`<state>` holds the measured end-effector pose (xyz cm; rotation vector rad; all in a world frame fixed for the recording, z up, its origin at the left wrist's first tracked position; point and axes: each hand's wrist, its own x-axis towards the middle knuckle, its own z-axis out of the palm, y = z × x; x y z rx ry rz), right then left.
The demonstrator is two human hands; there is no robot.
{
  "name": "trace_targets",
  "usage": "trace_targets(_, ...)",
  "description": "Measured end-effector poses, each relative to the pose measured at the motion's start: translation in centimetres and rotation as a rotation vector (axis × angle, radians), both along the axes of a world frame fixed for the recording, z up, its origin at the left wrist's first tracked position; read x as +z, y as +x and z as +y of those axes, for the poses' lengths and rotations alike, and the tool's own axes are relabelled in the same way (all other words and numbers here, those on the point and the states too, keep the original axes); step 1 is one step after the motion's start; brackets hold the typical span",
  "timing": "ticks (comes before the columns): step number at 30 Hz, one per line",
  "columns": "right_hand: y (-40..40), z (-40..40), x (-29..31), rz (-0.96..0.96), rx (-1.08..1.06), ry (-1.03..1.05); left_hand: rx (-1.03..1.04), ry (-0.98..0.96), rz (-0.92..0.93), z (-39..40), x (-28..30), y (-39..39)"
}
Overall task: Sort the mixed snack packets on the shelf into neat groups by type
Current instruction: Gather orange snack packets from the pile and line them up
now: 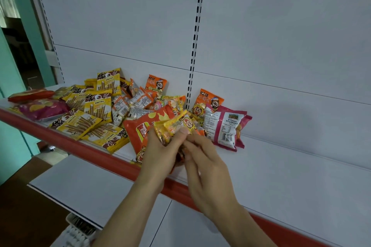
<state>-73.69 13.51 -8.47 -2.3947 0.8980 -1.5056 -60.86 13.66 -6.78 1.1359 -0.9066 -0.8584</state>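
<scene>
At the far left of the frame a purple chip bag (47,108) lies on the white shelf (291,166). Next come yellow wafer-stick packs (77,123) in a heap, then small orange packs (138,100). In the middle, the left hand (160,152) grips a bunch of small yellow packs (174,126). The right hand (204,158) pinches that same bunch. Right of them lies a pink and white bag (224,126).

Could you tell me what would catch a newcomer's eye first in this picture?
Probably the two hands at the centre: the left hand grips a small bunch of yellow and orange snack packets, and the right hand reaches in to pinch at them. Behind lies a jumbled pile, with yellow wafer-roll packets on the left and a pink bag on the right.
</scene>
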Motion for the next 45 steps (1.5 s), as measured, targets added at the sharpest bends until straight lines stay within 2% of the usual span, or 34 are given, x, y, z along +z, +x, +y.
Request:
trace_targets(2, -1.2, -0.5, 0.8, -0.113, -0.023, 0.085, 0.019, -0.01, -0.051, -0.3, -0.3, 0.5)
trace_targets(4, -2.6, -1.4, 1.8, -0.13, -0.165, 0.121, -0.044, -0.033, -0.131, -0.6, -0.1, 0.2)
trace_targets(8, -6.0, -2.1, 3.2, -0.101, -0.12, 0.561, -0.127, -0.065, -0.162, -1.9, 0.9, -2.7)
trace_targets(9, -7.1, -2.0, 3.4, -0.122, -0.13, 0.592, -0.153, -0.064, -0.155, -2.3, 1.0, -3.9)
trace_targets(14, -14.6, -0.6, 3.3, -0.231, -0.341, 0.561, -0.399, -0.021, -0.113, -4.0, 1.4, -12.3)
trace_targets(18, -23.4, 1.1, 3.4, -0.365, -0.557, 0.524, -0.711, 0.086, -0.092, -4.6, 2.0, -21.3)
trace_targets(21, -30.2, 2.4, 3.3, -0.419, -0.672, 0.505, -0.829, 0.091, -0.099, -4.3, 1.9, -28.5)
trace_targets(26, -41.0, 3.9, 2.7, -0.425, -0.747, 0.492, -0.753, 0.022, -0.168, -3.3, 1.9, -40.4)
trace_targets(32, -52.1, 4.0, 3.5, -0.431, -0.561, 0.587, -0.52, 0.076, -0.221, -3.1, 2.6, -51.7)
trace_targets(34, -54.3, 3.0, 3.3, -0.339, -0.584, 0.599, -0.495, 0.15, -0.207, -3.9, 2.4, -53.7)
trace_targets(36, -55.4, 1.8, 3.1, -0.255, -0.635, 0.6, -0.533, 0.24, -0.11, -4.8, 2.1, -54.9)
trace_targets(38, -56.2, 0.5, 3.0, -0.245, -0.665, 0.629, -0.556, 0.288, -0.052, -5.7, 1.8, -55.4)
trace_targets(41, -56.8, -1.6, 2.8, -0.226, -0.687, 0.676, -0.554, 0.277, -0.082, -6.6, 1.7, -55.5)
trace_targets(45, -57.1, -3.9, 2.5, -0.052, -0.765, 0.67, -0.494, 0.3, -0.135, -9.0, 0.6, -55.8)
